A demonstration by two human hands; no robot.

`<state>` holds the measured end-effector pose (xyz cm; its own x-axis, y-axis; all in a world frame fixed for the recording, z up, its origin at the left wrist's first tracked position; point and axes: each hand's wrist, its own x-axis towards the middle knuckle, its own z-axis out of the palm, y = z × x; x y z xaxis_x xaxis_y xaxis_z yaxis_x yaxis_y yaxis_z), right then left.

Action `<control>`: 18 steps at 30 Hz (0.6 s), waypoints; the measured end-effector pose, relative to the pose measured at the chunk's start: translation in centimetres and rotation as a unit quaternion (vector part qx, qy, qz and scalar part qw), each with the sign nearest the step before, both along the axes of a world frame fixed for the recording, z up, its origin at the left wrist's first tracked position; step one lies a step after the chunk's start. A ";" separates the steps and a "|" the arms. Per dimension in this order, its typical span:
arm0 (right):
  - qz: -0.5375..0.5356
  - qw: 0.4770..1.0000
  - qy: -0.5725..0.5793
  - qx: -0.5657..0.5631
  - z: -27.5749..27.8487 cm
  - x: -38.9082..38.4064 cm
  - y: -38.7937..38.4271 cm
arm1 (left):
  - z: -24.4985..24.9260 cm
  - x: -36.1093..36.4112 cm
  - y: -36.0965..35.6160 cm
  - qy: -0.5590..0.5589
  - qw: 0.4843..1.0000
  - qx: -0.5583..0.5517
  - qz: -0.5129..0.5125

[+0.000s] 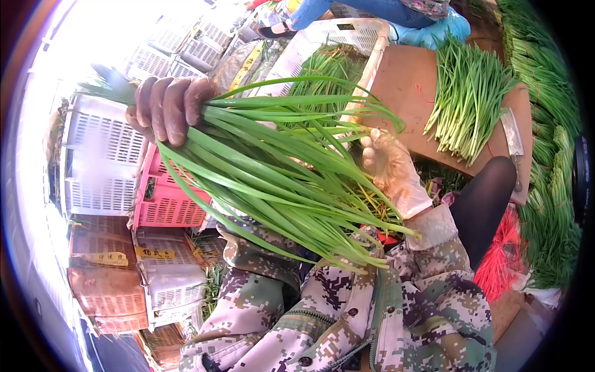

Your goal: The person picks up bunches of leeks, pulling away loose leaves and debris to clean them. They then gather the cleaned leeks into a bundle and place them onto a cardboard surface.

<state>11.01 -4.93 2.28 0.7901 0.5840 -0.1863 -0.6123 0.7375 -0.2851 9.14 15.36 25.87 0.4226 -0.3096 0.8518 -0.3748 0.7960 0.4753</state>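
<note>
My left hand, in a dark brown glove, is raised at the left and wrapped round a bunch of garlic chives. Their long flat green leaves fan out to the right and down over my lap. At the leaves' right side is my right hand, in a pale, stained glove. Its fingers are curled in beside a few leaf ends; what they hold, if anything, I cannot make out. Past it, a trimmed pile of chives lies on a brown board, with a knife at its right edge.
A white crate of chives stands beyond my hands. White crates and a pink crate are stacked at the left. Tied chives line the right, near red strings. Another person's leg shows at the top.
</note>
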 end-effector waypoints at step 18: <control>0.017 0.993 0.057 0.102 -0.4 0.1 0.2 | -1.3 0.8 -0.8 0.003 1.000 -0.005 0.015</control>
